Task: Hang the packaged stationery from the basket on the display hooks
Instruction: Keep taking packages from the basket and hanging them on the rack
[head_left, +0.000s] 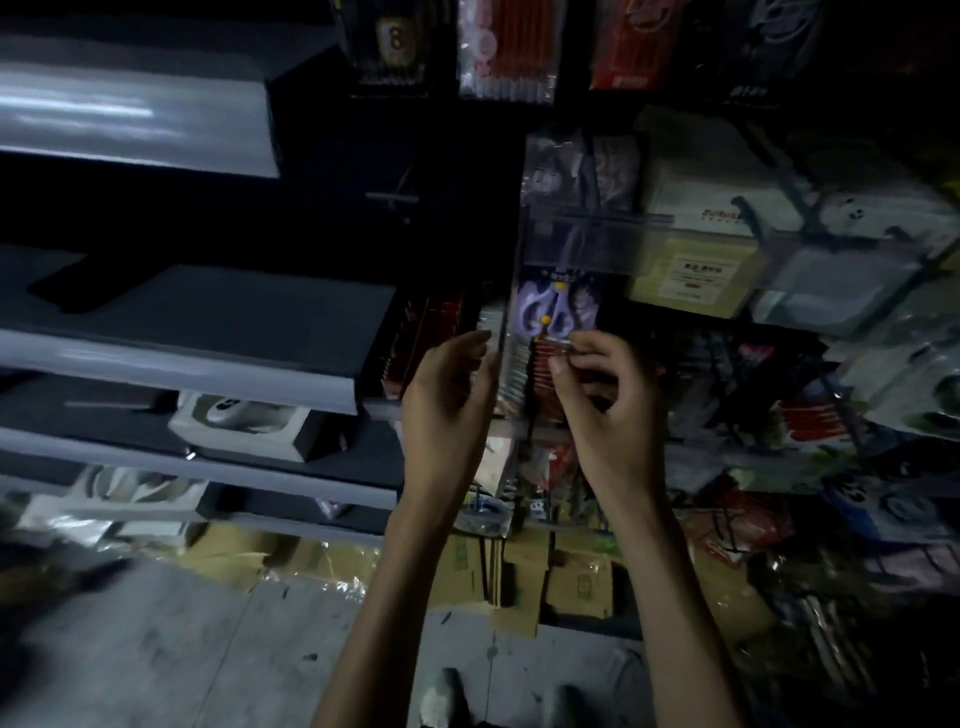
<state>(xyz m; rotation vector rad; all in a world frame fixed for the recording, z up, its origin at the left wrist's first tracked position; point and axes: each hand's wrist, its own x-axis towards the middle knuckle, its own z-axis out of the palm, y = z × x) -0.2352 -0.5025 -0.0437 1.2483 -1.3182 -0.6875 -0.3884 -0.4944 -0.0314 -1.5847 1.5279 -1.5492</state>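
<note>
A packaged pair of purple scissors (551, 310) is held up in front of a crowded display rack (779, 197), at the middle of the view and just above both raised hands. Its lower edge is pinched by the right hand (605, 400), whose thumb and forefinger are curled together on the clear wrapping just below the scissor handles. The left hand (449, 387) is raised beside it with its fingers fairly straight, and their tips are laid against the left edge of the clear wrapping; whether that edge is gripped or only touched cannot be told through the blur and the dim light. Whether the pack is already carried by a hook cannot be told either. Red packaged stationery (543, 371) is seen directly behind the hands, and packs of red pens (506, 52) are hung higher up. A pack with a yellow label (696, 278) is seen to the right, behind a blurred clear rail (597, 231). Grey shelves (182, 358) are ranged at the left, with a white boxed item (244, 423) set on a lower one. Cardboard boxes (574, 582) are stacked on the concrete floor (156, 649) below the rack, and the toes of two shoes (441, 699) are seen at the bottom edge.
</note>
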